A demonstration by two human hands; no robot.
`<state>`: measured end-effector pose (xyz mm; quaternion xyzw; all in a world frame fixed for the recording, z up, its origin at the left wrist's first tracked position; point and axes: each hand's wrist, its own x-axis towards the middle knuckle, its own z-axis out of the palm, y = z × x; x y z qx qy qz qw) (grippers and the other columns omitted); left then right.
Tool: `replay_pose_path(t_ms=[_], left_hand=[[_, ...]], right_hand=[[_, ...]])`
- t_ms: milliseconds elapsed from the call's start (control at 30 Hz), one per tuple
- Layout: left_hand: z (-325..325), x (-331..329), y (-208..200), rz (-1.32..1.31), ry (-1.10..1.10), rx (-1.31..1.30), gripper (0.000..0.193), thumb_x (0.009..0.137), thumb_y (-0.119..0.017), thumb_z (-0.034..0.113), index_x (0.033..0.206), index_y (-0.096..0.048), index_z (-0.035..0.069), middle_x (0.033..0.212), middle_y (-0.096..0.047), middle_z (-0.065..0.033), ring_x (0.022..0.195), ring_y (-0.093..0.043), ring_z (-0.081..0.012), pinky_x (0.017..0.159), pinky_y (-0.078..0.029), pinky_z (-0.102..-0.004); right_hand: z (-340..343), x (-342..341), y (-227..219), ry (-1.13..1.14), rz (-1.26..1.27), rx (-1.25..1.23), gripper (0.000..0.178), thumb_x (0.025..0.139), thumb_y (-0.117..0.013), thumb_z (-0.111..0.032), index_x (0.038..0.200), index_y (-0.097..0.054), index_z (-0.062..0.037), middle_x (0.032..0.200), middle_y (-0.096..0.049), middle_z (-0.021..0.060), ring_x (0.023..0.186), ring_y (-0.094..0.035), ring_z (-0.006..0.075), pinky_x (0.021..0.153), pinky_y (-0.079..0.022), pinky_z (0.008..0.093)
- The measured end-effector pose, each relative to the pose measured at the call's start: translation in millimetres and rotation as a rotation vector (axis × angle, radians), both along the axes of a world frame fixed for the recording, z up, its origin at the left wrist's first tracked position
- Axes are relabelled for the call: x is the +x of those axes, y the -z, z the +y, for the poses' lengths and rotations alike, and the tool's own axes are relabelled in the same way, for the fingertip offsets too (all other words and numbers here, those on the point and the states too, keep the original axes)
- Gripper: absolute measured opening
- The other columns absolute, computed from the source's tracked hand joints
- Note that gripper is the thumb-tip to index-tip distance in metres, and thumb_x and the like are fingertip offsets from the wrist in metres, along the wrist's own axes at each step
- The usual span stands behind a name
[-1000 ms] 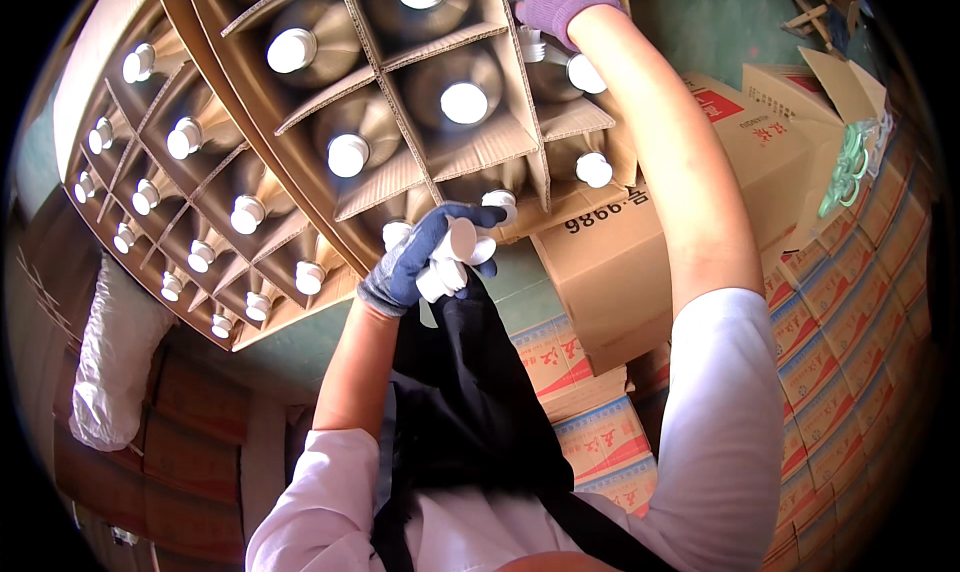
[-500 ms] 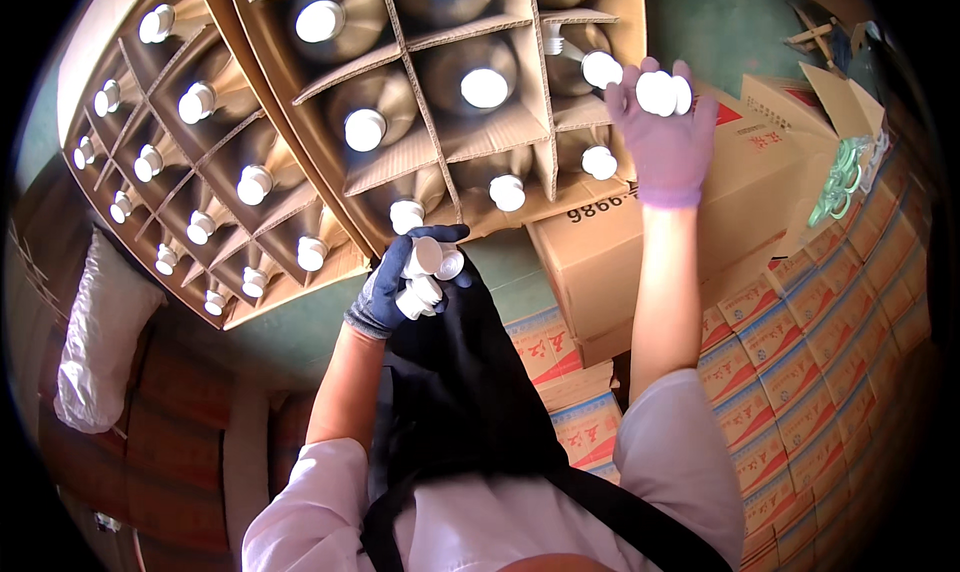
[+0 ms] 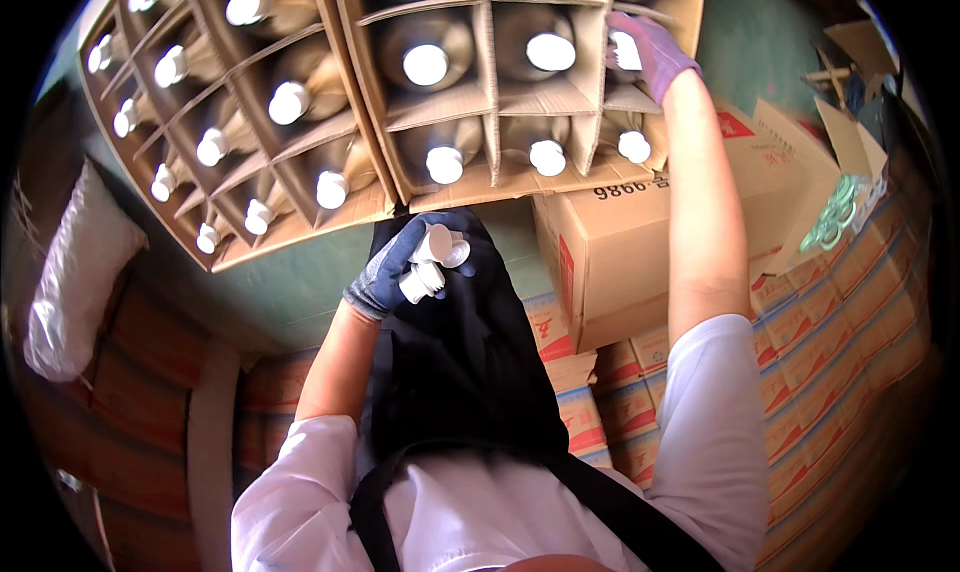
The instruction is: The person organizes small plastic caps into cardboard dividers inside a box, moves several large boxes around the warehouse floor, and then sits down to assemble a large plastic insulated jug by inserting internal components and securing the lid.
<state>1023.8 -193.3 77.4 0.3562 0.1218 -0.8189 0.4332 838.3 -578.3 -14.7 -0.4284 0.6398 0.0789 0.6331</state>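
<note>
My left hand (image 3: 405, 262), in a dark blue glove with a grey cuff, is closed around several loose white caps (image 3: 434, 244) in front of my body. My right hand (image 3: 655, 54), in a purple glove, reaches into the right-hand column of an open carton (image 3: 530, 184). Its fingers curl around a white cap (image 3: 625, 52) there; whether that cap sits on a bottle neck is hidden. Cardboard dividers part the carton into cells. Bottles with white tops stand in them, such as the white-topped bottle (image 3: 550, 54) just left of my right hand.
A second divided carton (image 3: 300, 227) of white-capped bottles adjoins on the left. A large brown box (image 3: 620, 257) lies below my right forearm, with green looped items (image 3: 835, 212) beside it. Stacked printed cartons (image 3: 810, 372) fill the right. A stuffed white sack (image 3: 75, 282) stands far left.
My right hand has moved from above the carton's right edge down into its right-hand column. My left hand stays nearly in place with its caps. The view has shifted.
</note>
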Motion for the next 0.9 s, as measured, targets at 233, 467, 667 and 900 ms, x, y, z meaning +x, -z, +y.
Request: replay_pose_path(t_ms=[233,467,667,900], left_hand=[[61,4,-34,-0.519,-0.052,-0.248,0.060,0.099,-0.031,0.048,0.131,-0.046,0.000,0.108,-0.063,-0.0145,0.090,-0.064,-0.0198,0.077,-0.051,-0.0301],[135,22,-82,-0.200,-0.607,0.163,0.065,0.095,-0.032,0.060,0.127,-0.051,0.006,0.114,-0.062,-0.0099,0.090,-0.066,-0.0248,0.058,-0.051,-0.0264],[184,35,-72,-0.406,-0.605,0.055,0.050,0.099,-0.040,0.044,0.127,-0.049,0.004,0.117,-0.056,-0.0075,0.096,-0.061,-0.0196,0.069,-0.053,-0.0314],[365,132,-76,-0.867,-0.717,0.409,0.034,0.087,-0.068,0.023,0.113,-0.057,0.003,0.112,-0.058,-0.0103,0.107,-0.056,-0.0210,0.093,-0.044,-0.0321]], right_hand=[[-1,8,-11,-0.189,0.264,-0.307,0.032,0.081,-0.068,-0.032,0.096,-0.063,-0.0043,0.079,-0.064,0.0078,0.061,-0.060,0.0176,0.051,-0.049,0.0324],[147,12,-87,0.342,-0.259,-0.051,0.025,0.087,-0.058,-0.027,0.106,-0.058,-0.0091,0.086,-0.062,0.0059,0.063,-0.060,0.0190,0.052,-0.051,0.0320],[403,107,-188,0.036,-0.379,0.466,0.054,0.088,-0.060,-0.027,0.136,-0.040,-0.0104,0.116,-0.054,0.0120,0.096,-0.060,0.0216,0.068,-0.056,0.0349],[652,261,-181,0.099,-0.280,0.362,0.049,0.093,-0.058,-0.029,0.136,-0.036,-0.0167,0.121,-0.050,0.0083,0.110,-0.052,0.0195,0.090,-0.046,0.0331]])
